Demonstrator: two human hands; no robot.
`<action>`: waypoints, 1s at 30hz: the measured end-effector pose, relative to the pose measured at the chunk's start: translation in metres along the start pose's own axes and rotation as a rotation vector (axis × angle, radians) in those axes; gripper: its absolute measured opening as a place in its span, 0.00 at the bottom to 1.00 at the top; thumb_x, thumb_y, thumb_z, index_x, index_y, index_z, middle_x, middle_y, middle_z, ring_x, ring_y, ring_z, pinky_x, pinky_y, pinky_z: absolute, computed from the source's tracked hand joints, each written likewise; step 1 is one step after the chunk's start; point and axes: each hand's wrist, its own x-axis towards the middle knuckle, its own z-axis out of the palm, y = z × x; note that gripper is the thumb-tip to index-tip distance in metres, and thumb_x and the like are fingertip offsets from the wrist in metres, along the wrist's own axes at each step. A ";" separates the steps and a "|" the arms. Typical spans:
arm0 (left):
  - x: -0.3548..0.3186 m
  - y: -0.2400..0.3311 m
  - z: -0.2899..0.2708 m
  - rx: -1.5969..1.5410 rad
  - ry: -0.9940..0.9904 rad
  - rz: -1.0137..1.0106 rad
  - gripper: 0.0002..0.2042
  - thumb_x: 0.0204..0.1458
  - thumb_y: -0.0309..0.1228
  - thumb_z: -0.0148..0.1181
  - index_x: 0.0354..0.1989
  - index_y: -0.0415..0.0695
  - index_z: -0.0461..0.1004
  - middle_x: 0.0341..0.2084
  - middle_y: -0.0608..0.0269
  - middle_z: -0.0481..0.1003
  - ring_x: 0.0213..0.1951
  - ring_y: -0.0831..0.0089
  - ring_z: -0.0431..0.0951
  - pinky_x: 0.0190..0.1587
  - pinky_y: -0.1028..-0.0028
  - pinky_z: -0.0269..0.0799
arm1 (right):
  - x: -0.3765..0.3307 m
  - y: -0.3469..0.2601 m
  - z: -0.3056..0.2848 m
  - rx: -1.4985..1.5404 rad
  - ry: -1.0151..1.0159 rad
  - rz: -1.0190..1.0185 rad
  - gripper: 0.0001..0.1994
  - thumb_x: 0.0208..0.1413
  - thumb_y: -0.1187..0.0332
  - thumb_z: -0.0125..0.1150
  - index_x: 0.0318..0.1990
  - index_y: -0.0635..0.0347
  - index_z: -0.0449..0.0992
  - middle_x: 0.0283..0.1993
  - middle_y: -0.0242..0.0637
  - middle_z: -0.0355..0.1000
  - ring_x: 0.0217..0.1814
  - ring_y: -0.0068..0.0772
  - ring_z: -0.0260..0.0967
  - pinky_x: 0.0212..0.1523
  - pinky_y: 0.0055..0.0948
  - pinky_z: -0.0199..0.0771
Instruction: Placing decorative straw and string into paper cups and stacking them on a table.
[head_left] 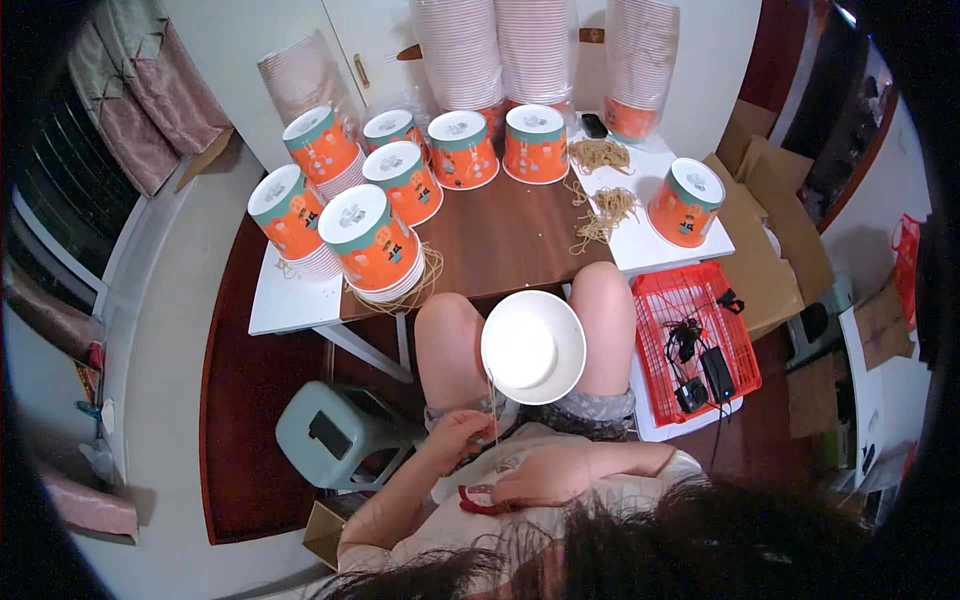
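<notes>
A white paper bucket (533, 347) rests between my thighs, its open mouth facing up. From its near-left side a thin tan cord (493, 400) runs down toward my body. My left hand (462, 440) is closed with the fingertips pinched on this cord. My right hand (545, 475) is bent in front of my belly, its fingers curled and partly hidden. Against its fingertips shows a small red-edged thing (482, 500), whose kind I cannot make out. Several orange-and-green paper buckets (383, 255) stand upside down on the table ahead, some stacked.
Tan cord bundles (605, 210) lie on the white right part of the table (640, 255). Tall stacks of white buckets (457, 60) stand behind. A red basket (655, 375) holding adapters and cables is at my right, a grey-green stool (300, 430) at my left, cardboard boxes (755, 240) farther right.
</notes>
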 end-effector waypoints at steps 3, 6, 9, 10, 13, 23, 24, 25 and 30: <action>-0.006 0.000 0.012 -0.125 0.015 -0.012 0.08 0.50 0.34 0.51 0.30 0.42 0.73 0.23 0.69 0.72 0.23 0.85 0.68 0.21 0.86 0.58 | 0.005 -0.008 -0.008 -0.041 -0.067 0.013 0.12 0.51 0.65 0.45 0.44 0.51 0.59 0.24 0.44 0.65 0.23 0.49 0.64 0.23 0.45 0.60; -0.006 0.003 0.016 -0.115 0.019 0.034 0.07 0.49 0.32 0.51 0.29 0.42 0.72 0.22 0.70 0.72 0.22 0.85 0.67 0.20 0.86 0.57 | 0.007 -0.012 -0.013 -0.012 -0.156 0.053 0.12 0.54 0.62 0.39 0.44 0.52 0.57 0.25 0.53 0.66 0.26 0.56 0.64 0.26 0.49 0.62; -0.006 0.008 0.019 -0.154 0.070 0.005 0.06 0.49 0.30 0.52 0.27 0.41 0.71 0.21 0.69 0.71 0.21 0.84 0.66 0.20 0.85 0.56 | 0.006 -0.012 -0.014 0.014 -0.097 -0.014 0.12 0.53 0.62 0.40 0.44 0.53 0.57 0.24 0.52 0.66 0.25 0.57 0.64 0.26 0.49 0.62; -0.004 0.006 0.017 -0.164 0.055 0.032 0.06 0.48 0.30 0.52 0.27 0.41 0.71 0.20 0.69 0.71 0.20 0.84 0.65 0.19 0.85 0.56 | 0.007 -0.011 -0.012 0.013 -0.096 -0.015 0.12 0.53 0.62 0.40 0.44 0.53 0.57 0.24 0.52 0.66 0.25 0.57 0.64 0.26 0.49 0.62; -0.002 0.005 0.017 -0.209 0.025 0.063 0.05 0.47 0.29 0.52 0.26 0.40 0.71 0.20 0.67 0.70 0.18 0.83 0.64 0.17 0.85 0.54 | 0.009 -0.011 -0.010 -0.029 -0.134 0.042 0.12 0.53 0.64 0.41 0.44 0.54 0.57 0.24 0.52 0.66 0.25 0.56 0.64 0.26 0.49 0.61; 0.010 0.015 0.018 -0.424 0.027 -0.033 0.06 0.45 0.30 0.52 0.21 0.43 0.68 0.15 0.70 0.66 0.16 0.83 0.61 0.14 0.84 0.50 | 0.014 -0.016 -0.023 0.113 0.098 -0.177 0.07 0.51 0.67 0.43 0.38 0.55 0.63 0.27 0.45 0.66 0.27 0.49 0.64 0.27 0.44 0.61; 0.012 0.016 0.017 -0.422 0.027 -0.032 0.06 0.45 0.30 0.52 0.21 0.43 0.68 0.15 0.70 0.66 0.16 0.83 0.61 0.14 0.84 0.50 | 0.014 -0.014 -0.022 0.134 0.139 -0.235 0.07 0.51 0.68 0.43 0.37 0.56 0.64 0.27 0.44 0.66 0.27 0.48 0.64 0.27 0.43 0.61; 0.014 0.017 0.015 -0.457 0.011 -0.031 0.05 0.45 0.30 0.52 0.21 0.43 0.68 0.15 0.71 0.66 0.16 0.83 0.61 0.14 0.84 0.50 | 0.014 -0.015 -0.023 0.132 0.141 -0.236 0.07 0.51 0.68 0.43 0.37 0.56 0.64 0.27 0.44 0.66 0.27 0.48 0.64 0.27 0.43 0.61; 0.020 0.025 0.018 -0.471 0.004 -0.017 0.04 0.45 0.29 0.51 0.22 0.44 0.68 0.14 0.72 0.65 0.16 0.84 0.61 0.14 0.85 0.51 | 0.013 -0.018 -0.026 0.160 0.055 -0.293 0.06 0.52 0.68 0.42 0.36 0.56 0.64 0.30 0.40 0.67 0.28 0.46 0.64 0.27 0.40 0.62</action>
